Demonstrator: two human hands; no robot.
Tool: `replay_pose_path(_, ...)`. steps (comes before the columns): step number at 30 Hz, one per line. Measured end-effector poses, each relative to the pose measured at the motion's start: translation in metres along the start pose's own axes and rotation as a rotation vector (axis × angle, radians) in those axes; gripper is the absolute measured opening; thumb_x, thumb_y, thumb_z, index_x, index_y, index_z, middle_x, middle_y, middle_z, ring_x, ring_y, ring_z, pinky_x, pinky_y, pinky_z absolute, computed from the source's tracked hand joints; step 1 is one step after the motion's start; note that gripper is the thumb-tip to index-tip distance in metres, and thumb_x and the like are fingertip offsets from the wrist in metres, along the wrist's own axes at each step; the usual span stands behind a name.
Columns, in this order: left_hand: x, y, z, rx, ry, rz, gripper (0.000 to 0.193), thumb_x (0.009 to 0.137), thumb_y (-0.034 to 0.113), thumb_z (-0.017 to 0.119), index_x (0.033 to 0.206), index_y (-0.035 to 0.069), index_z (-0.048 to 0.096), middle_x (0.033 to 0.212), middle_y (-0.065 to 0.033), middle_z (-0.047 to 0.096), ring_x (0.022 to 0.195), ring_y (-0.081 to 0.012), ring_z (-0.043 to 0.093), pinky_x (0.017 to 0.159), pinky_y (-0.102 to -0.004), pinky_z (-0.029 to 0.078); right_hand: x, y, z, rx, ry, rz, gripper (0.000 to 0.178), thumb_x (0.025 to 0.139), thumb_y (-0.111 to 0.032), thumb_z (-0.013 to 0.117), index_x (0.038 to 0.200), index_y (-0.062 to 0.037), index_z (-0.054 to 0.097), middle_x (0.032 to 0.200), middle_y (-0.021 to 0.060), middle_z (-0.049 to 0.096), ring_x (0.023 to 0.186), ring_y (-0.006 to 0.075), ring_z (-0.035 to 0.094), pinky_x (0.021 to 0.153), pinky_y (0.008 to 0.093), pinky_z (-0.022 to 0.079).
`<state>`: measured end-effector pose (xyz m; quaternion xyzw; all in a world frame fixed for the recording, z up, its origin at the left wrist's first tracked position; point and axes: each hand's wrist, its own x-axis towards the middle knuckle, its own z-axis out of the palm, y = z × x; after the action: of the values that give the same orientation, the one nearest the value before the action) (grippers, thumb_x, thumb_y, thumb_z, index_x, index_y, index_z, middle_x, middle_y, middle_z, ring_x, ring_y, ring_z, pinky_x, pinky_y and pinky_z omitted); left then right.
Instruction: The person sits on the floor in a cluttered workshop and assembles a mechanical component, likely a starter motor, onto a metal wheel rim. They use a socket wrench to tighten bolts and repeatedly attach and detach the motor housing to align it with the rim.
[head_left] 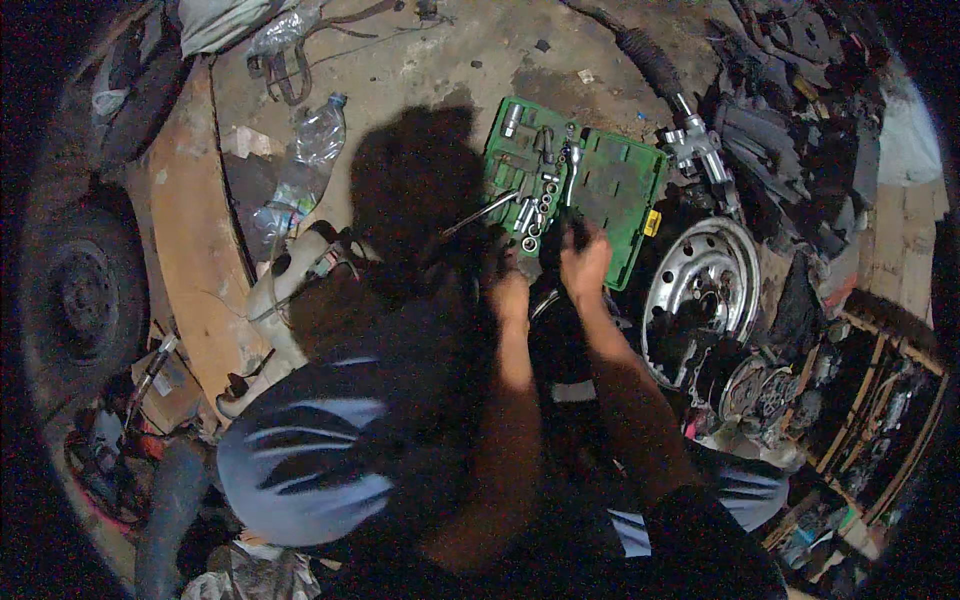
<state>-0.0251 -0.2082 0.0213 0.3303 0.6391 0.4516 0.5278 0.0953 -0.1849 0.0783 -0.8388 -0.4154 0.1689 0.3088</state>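
A green socket set case [625, 180] lies opened flat on the ground ahead of me, with several chrome sockets [531, 243] in its left half. My right hand [588, 262] is closed around the dark handle of a ratchet [571, 180], whose chrome shaft points away over the middle of the case. My left hand [511, 290] is at the case's near left edge, just below the sockets. Its fingers lie in deep shadow, so whether they hold anything is hidden. A shiny metal bar [487, 213] slants across the case's left edge.
To the right of the case stand a steel wheel rim [703, 285] and a metal car part with a dark boot [697, 150]. A plastic bottle [320, 130] and a long brown board [200, 220] lie left. A tyre [85, 285] stands far left.
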Motion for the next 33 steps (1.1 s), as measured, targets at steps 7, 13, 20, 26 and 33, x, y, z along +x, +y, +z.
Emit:
replay_pose_path(7,0.008,0.060,0.023,-0.273,-0.076,-0.405,0.026,0.104,0.019,0.050,0.125,0.010,0.062,0.105,-0.0063,0.068,0.086,-0.0121,0.062,0.071,-0.0263,0.051,0.037,-0.019,0.027,-0.375,0.032,-0.057,0.038,0.085,-0.033,0.069,0.107,-0.0019,0.069,0.121,0.0208,0.060,0.106,0.0423,0.054,0.090,0.0520,0.044)
replay_pose_path(13,0.010,0.060,0.022,-0.290,-0.065,-0.432,0.029,0.104,0.024,0.051,0.127,0.010,0.060,0.109,-0.0081,0.068,0.087,-0.0142,0.064,0.073,-0.0280,0.052,0.047,-0.010,0.054,-0.366,0.193,-0.054,0.030,0.085,-0.031,0.071,0.098,-0.0043,0.071,0.106,0.0194,0.062,0.103,0.0396,0.055,0.087,0.0491,0.046)
replay_pose_path(20,0.010,0.071,0.032,-0.353,-0.063,-0.429,0.035,0.104,0.035,0.049,0.127,0.010,0.060,0.109,-0.0081,0.069,0.092,-0.0175,0.065,0.076,-0.0310,0.052,0.048,-0.008,0.011,0.459,0.000,0.197,0.028,0.096,-0.022,0.063,0.110,0.0012,0.067,0.103,0.0143,0.069,0.093,0.0225,0.064,0.083,0.0346,0.051)
replay_pose_path(26,0.009,0.118,0.037,-0.257,-0.284,-0.356,0.037,0.101,0.036,0.053,0.115,0.006,0.069,0.098,-0.0068,0.072,0.085,-0.0153,0.066,0.073,-0.0285,0.051,0.017,-0.050,-0.062,0.775,-0.157,0.390,0.033,0.097,-0.026,0.063,0.119,-0.0013,0.066,0.111,0.0096,0.069,0.102,0.0192,0.062,0.093,0.0321,0.046)
replay_pose_path(33,-0.015,0.218,0.045,-0.054,-0.441,-0.010,0.028,0.091,0.026,0.070,0.099,-0.001,0.073,0.084,-0.0083,0.073,0.074,-0.0125,0.066,0.069,-0.0276,0.051,-0.002,-0.111,-0.147,0.740,-0.052,0.174,0.031,0.095,-0.007,0.063,0.122,0.0059,0.061,0.115,0.0140,0.067,0.107,0.0206,0.064,0.093,0.0322,0.052)
